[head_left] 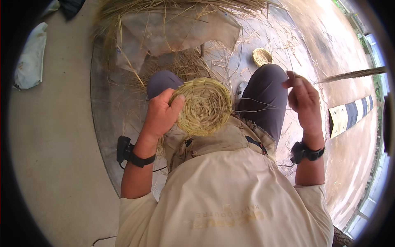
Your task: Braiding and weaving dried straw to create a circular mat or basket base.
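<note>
White bag [31, 57] on the pale floor [61, 144] at ten o'clock, well apart from both hands. Black band [142, 158] around the left wrist at eight. Just above it, left hand [159, 115] at nine, closed on the rim of a round basket [197, 99], thumb over the near edge, other fingers mostly hidden behind. Left knee [163, 80] at eleven. Straw bundle [189, 4] at twelve, above a crumpled plastic sheet [177, 35], with loose stalks scattered below.

Basket near the middle of the view, over the lap, hollow or flat face turned up toward the head; round, so without a long axis. From the left hand: toward three o'clock, touching. From the right: toward nine, with a clear gap between. Left hand plainly nearer. Thin strand [255, 110] stretched from the basket's face toward three, across the right knee [265, 88], on the right hand's side; far end too fine to follow.

Small basket [258, 57] between one and two, beyond that knee. Right hand [305, 99] raised between two and three, fingers curled, tips narrow; cannot tell whether pinching a strand. Striped board [349, 117] at three, farther out.
</note>
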Demonstrator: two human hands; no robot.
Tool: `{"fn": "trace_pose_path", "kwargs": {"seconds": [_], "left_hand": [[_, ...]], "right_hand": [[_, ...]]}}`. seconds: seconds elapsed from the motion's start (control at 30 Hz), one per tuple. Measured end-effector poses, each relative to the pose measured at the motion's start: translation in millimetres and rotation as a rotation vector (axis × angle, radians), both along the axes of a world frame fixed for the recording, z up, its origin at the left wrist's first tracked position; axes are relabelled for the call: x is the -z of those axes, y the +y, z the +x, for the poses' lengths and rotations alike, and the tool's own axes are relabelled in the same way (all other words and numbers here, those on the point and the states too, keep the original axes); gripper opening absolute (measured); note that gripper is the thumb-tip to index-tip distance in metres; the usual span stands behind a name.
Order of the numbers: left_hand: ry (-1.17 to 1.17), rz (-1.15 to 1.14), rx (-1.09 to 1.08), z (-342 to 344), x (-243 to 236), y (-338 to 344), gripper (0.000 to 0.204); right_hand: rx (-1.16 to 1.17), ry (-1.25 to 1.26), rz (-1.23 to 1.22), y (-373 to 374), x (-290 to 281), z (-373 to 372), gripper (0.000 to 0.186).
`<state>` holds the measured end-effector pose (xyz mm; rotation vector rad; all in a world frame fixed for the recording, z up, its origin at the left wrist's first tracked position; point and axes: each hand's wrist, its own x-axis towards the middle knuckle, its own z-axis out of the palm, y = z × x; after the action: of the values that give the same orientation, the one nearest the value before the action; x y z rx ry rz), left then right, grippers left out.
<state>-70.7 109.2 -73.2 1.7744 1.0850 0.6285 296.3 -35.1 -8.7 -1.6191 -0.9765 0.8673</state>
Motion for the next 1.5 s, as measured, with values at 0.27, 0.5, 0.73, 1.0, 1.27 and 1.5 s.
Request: {"fn": "trace_pose_path", "kwargs": {"seconds": [0.27, 0.5, 0.73, 1.0, 1.27, 1.5], "left_hand": [[0.058, 0.158, 0.0, 22, -22, -19, 0.023], [0.091, 0.197, 0.016, 23, -31, -27, 0.022], [0.124, 0.329, 0.042, 26, -29, -29, 0.016], [0.191, 0.525, 0.098, 37, -34, -42, 0.015], [0.217, 0.585, 0.083, 22, -33, -27, 0.016], [0.175, 0.674, 0.176, 27, -27, -29, 0.016]], "right_hand": [[-0.499, 0.04, -0.162, 7, -6, -98, 0.013], [-0.62, -0.278, 0.109, 16, 22, -119, 0.014], [-0.577, -0.08, -0.03, 13, 14, -121, 0.015], [-0.51, 0.123, -0.065, 28, 18, -134, 0.02], [-0.667, 0.01, -0.166, 26, 2, -123, 0.021], [-0.617, -0.409, 0.051, 33, 6, -122, 0.025]]}}
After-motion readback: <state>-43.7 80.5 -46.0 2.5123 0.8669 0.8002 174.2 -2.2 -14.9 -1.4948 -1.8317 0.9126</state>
